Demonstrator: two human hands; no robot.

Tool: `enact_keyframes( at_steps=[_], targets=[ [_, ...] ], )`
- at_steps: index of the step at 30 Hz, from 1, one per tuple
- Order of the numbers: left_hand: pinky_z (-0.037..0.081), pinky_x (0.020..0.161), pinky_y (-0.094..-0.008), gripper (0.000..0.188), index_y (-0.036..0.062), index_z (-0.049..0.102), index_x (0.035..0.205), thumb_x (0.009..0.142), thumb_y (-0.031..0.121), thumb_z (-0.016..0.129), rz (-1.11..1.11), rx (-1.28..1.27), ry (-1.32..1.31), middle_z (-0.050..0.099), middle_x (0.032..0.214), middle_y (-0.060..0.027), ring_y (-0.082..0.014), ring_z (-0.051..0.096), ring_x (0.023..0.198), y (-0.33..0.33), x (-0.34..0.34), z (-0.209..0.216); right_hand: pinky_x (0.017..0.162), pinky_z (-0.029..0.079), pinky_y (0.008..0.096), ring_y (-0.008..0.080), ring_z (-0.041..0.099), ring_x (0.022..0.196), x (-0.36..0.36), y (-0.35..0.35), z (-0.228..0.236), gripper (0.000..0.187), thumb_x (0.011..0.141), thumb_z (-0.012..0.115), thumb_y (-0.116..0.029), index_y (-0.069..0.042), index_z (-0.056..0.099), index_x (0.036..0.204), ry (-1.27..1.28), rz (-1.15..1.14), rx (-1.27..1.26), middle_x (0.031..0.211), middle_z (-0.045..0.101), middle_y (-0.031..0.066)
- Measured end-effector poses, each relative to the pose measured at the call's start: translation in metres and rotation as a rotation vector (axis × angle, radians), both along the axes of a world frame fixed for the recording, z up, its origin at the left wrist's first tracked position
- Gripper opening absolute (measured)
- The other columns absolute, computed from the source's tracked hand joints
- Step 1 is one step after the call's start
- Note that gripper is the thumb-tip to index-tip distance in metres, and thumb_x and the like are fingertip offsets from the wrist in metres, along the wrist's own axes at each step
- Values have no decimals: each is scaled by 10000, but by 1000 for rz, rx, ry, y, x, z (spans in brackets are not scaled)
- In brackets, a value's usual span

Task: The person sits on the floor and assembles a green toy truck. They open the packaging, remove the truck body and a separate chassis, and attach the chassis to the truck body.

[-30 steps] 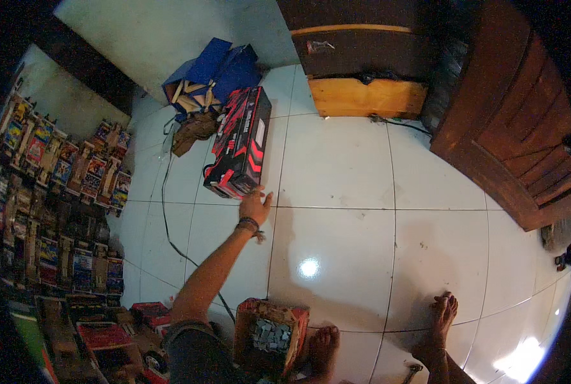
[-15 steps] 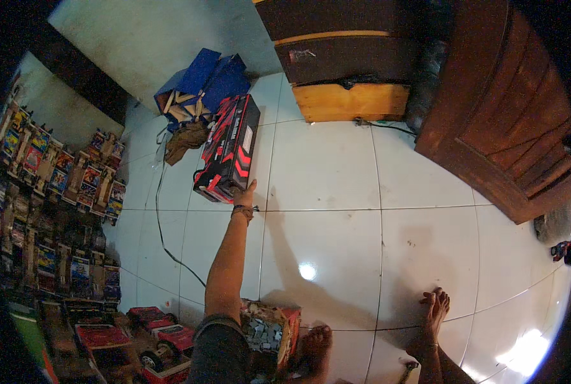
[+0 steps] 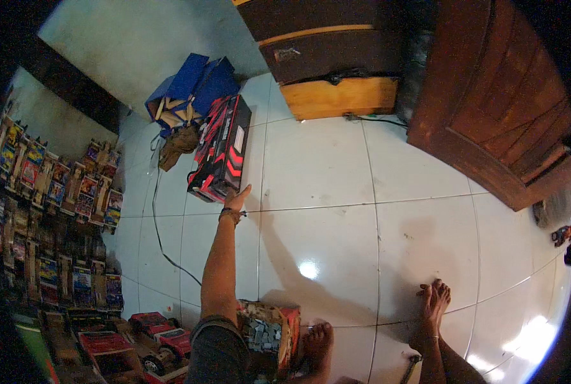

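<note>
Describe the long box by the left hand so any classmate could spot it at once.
From the big brown door, cross the white floor leftward to the open blue box by the wall. In front of it, with the left hand at its near end, lies the long box. Unlike its plain blue neighbour, it is black with red chevron stripes.

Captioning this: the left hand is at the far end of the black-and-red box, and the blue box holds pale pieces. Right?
No: the head view shows the left hand at the near end of the black-and-red box. The blue box holds pale pieces.
</note>
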State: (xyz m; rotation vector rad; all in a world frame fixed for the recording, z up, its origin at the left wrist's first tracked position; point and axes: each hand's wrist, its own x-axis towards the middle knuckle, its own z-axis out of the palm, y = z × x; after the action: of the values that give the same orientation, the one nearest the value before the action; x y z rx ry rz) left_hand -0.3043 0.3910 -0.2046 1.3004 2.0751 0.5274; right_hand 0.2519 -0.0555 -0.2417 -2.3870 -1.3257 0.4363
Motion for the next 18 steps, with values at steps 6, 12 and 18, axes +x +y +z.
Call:
enact_keyframes(
  at_steps=[6,12,18],
  targets=[
    [472,1006,-428,948,15,434,1423,786,681,660,-658,-391,218,528,1382,-237,-340,555,1246,-36,31,71,1033,344,538,422,464,1200,3,0,-9,667,912,570,-507,26,499,1307,-139,-33,-126,1242,542,237],
    [490,939,-442,693,76,642,1160,805,671,632,-1072,-44,464,658,1137,-155,-306,636,1040,-123,159,165,1042,390,479,362,493,1218,-4,-4,22,568,787,647,-382,-2,606,1207,-69,16,-123,1154,644,183],
    [545,872,-418,809,69,574,1356,803,655,655,-1191,-93,345,661,1237,-150,-289,683,990,-264,239,313,673,519,344,177,643,631,-24,47,124,328,954,617,-335,-26,697,1034,426,192,39,748,707,92]
  ],
)
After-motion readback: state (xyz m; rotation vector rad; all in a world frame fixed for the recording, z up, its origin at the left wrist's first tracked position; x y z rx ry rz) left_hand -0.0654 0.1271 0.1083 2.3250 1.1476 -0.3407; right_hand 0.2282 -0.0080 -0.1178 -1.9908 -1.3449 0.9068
